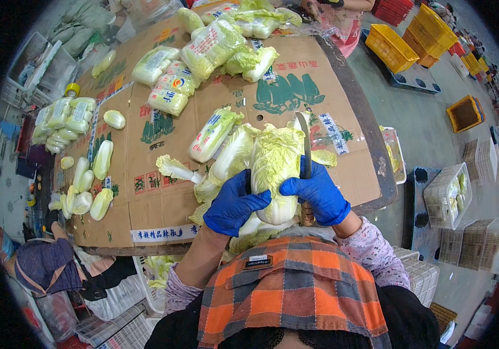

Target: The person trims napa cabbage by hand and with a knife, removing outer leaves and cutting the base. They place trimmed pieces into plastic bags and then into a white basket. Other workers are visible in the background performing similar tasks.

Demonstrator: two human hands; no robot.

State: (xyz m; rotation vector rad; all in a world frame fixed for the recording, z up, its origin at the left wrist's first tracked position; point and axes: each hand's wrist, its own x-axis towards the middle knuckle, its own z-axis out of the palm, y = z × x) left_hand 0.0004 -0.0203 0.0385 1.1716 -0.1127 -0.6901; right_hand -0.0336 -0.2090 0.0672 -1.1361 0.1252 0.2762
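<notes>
A napa cabbage (277, 161) stands between my two hands, leafy top pointing away from me and pale base close to my apron. My left hand (237, 203), in a blue glove, grips its lower left side. On the right side, my right hand (319, 192), gloved too, holds the cabbage with the thumb across its front. That same hand also has a knife (306, 144) with a curved blade and a wooden handle, the blade pointing away alongside the cabbage. Loose outer leaves (232, 159) lie left of the cabbage. Beside them rests a cabbage in a printed plastic wrapper (212, 135).
Cardboard sheets (153, 161) cover the table. Wrapped cabbages (214, 48) are piled at its far side, with bagged ones (64, 120) at the left. Small trimmed cabbages (102, 159) lie nearby. Other people work at the far and left edges. Crates (448, 196) stand at right.
</notes>
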